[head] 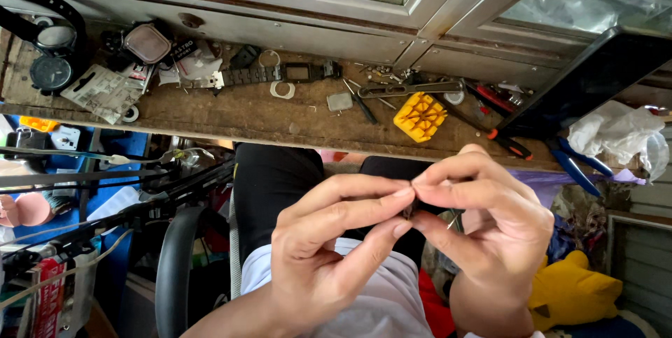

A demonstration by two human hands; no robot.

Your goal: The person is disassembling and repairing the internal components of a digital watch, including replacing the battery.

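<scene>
Both hands (413,212) pinch tiny dark part together; yellow block (420,116), watch (280,74) on bench beyond.

Your wooden bench (231,110) is pretty packed: a yellow block holder (419,116), a watch with metal band (280,74), a black screwdriver (360,103), pliers (490,128) and a black watch (50,72).

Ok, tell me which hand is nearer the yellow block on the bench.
Right. The right hand is below the yellow block, slightly to its right in the head view; the left hand is farther away, lower and to the left. Their fingertips meet around a small dark part.
</scene>
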